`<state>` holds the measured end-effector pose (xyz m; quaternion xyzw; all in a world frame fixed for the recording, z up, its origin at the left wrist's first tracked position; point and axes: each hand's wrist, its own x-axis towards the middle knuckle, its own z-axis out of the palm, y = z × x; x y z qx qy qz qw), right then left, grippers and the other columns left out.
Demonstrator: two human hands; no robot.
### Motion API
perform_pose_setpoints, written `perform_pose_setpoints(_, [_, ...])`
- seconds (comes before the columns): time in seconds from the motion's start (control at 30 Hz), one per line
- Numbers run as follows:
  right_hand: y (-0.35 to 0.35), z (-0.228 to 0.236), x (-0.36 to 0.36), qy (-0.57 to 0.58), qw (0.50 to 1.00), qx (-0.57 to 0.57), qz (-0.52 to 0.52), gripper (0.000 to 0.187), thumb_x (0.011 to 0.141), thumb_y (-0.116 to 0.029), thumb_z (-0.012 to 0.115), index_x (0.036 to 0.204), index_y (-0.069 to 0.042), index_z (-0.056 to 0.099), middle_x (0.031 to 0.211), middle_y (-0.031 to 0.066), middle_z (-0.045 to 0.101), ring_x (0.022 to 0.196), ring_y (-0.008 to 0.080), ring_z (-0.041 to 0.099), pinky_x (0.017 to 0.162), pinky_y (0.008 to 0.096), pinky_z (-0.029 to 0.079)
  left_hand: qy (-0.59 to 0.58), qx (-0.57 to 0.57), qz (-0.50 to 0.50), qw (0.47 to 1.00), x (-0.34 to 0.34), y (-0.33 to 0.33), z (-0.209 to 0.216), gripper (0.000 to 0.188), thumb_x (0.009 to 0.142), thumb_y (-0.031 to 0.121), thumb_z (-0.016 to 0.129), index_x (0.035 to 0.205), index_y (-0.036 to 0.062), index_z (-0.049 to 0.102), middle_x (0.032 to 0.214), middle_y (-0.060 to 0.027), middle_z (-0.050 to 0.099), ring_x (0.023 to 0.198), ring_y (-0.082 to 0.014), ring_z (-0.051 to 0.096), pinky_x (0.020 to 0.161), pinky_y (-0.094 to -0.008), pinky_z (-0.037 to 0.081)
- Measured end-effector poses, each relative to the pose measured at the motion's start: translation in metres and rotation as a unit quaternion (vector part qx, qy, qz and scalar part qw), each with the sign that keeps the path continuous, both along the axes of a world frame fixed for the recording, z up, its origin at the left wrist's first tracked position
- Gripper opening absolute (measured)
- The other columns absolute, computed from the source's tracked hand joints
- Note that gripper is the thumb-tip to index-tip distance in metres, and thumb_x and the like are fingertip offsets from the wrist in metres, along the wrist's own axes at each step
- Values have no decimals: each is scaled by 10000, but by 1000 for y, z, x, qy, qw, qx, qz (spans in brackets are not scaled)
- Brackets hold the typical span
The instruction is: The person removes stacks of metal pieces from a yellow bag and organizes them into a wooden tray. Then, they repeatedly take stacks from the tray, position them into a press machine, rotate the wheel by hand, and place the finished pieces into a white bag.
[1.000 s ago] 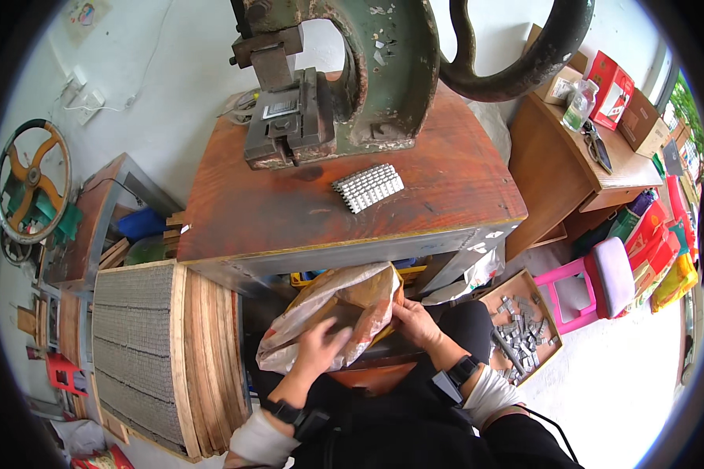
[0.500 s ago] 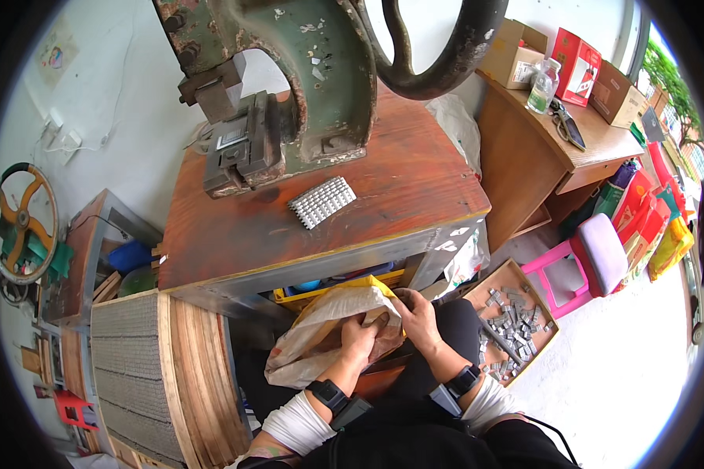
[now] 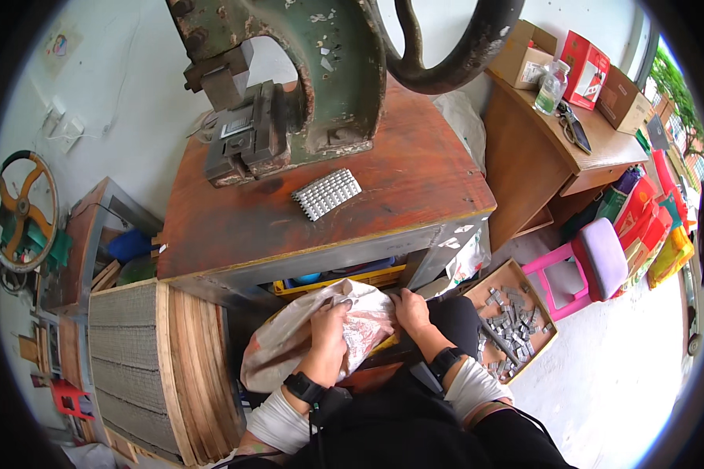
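A whitish cloth-like sack (image 3: 278, 348) with reddish stains and a yellow patch lies over my lap, in front of the bench. My left hand (image 3: 330, 324) is closed on its upper middle, with a fold of the material under the fingers. At the sack's right edge, my right hand (image 3: 411, 309) pinches the material. The sack's mouth and whatever it may contain are hidden by its folds. Beyond both hands, a block of silvery small metal pieces in rows (image 3: 326, 195) sits on the reddish wooden bench top (image 3: 422, 164).
A heavy green hand press (image 3: 344, 86) with a large dark wheel (image 3: 477, 59) stands on the bench. Right of my leg is a shallow tray (image 3: 551, 344) with loose metal pieces. A pink stool (image 3: 598, 258) stands beyond it. Stacked wooden boards (image 3: 199, 375) are at my left.
My left hand has moved left and up from the sack's opening. The sack has shifted left, and its mouth has folded over. My right hand stays at the right edge.
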<state>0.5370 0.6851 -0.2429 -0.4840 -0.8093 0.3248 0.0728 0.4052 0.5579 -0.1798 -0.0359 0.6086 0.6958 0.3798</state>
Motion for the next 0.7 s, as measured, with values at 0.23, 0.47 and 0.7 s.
perform_pose_setpoints(0.23, [-52,71,22,253,791,215,513,255,696,-100,587,945,-47,577,957,117,577,933,291,562,850,428,436,-153,40,-129,979,0,6,-15,328,806,67,594,1109,-56,567,977,-135,629,860,-220,621,751,-357,502])
perform_pose_setpoints(0.47, [-79,86,2,-10,760,383,525,277,752,-212,541,967,-69,641,991,69,574,1081,253,481,984,471,326,-150,77,-209,963,-8,-4,-9,378,908,216,569,1206,-12,525,1117,-124,599,953,-217,606,822,-334,502])
perform_pose_setpoints(0.7, [-46,69,13,117,695,295,645,263,683,-203,543,857,-63,682,966,88,589,1081,275,509,1020,386,366,464,-290,-564,618,-40,-60,-56,492,871,364,587,1263,75,522,1238,-141,566,1084,-293,558,966,-330,412])
